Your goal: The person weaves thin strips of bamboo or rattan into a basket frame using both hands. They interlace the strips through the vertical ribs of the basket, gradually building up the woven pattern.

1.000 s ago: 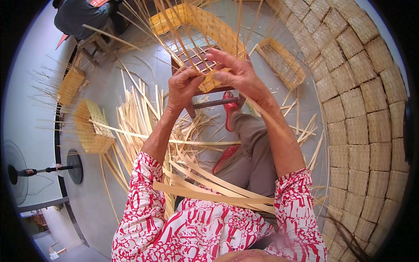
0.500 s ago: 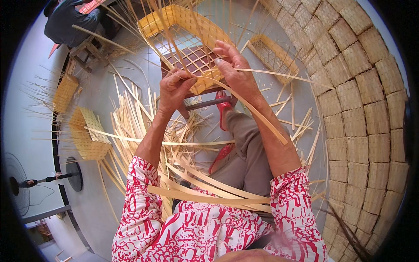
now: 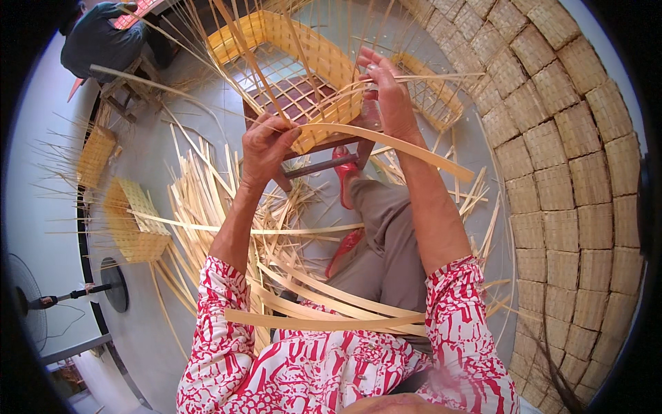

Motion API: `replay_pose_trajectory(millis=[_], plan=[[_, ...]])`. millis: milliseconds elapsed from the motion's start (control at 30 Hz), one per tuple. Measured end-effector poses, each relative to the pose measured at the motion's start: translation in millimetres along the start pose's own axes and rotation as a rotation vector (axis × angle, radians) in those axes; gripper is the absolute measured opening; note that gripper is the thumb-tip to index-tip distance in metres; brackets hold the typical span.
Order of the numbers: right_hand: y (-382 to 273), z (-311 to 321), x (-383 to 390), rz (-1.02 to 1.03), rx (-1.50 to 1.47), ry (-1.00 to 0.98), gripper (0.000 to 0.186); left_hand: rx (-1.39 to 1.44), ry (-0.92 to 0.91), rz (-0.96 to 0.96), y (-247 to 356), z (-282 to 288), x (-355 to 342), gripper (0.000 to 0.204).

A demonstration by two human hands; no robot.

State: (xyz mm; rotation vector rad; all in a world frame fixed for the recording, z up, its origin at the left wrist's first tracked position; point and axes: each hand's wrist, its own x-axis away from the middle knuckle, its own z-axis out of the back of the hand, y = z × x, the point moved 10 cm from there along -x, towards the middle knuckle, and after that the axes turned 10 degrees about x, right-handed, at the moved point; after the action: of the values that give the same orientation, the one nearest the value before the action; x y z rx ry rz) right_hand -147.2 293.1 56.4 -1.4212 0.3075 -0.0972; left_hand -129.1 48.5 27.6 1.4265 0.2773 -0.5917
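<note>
While the left hand is pinching the near corner of a half-woven bamboo basket, the basket is lying between twelve and one o'clock from that hand and between nine and ten o'clock from the right hand. Its long axis is running slantwise, from about half past ten at the far end to half past four at the near one. The left hand is the nearer, its thumb and fingers pressing together on the rim and on the end of a broad pale strip, which is reaching toward half past three across the right forearm. The right hand is standing just beside the near end with its fingers partly spread; a thin strip is passing by them toward three o'clock, and whether they are gripping it, one cannot tell.

The basket is resting on a dark reddish-brown wooden bench at twelve o'clock from the person. Its far and right walls are showing close yellow weave, its base is forming an open lattice, and long, loose uprights are sticking up from its sides.
</note>
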Motion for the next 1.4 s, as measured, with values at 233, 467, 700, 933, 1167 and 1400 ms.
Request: replay_pose_trajectory(millis=[233,467,700,933,1167,1400], plan=[[-1.4,2.8,-9.5,0.042,0.05,-0.053,0.044,-0.037,0.032,0.008,1.4,-3.3,-1.8,0.01],[36.3,25.3,-7.3,-0.154,-0.399,0.22,0.018,0.1,0.18,0.025,-3.8,3.4,3.8,0.009],[25.0,47.0,7.0,-0.009,-0.154,0.395,0.035,-0.047,0.191,0.009,0.9,-1.7,2.5,0.008],[-36.4,51.9,21.4,0.41,0.284,0.275,0.061,-0.191,0.09,-0.002,14.2,-10.5,-7.5,0.015],[-30.5,52.4,30.4,0.514,0.27,0.234,0.052,0.024,0.119,0.097,-21.2,18.7,-0.8,0.007],[-64.8,47.2,47.6,0.796,1.113,0.413,0.032,0.093,-0.025,0.187,-29.5,45.1,2.5,0.007]])
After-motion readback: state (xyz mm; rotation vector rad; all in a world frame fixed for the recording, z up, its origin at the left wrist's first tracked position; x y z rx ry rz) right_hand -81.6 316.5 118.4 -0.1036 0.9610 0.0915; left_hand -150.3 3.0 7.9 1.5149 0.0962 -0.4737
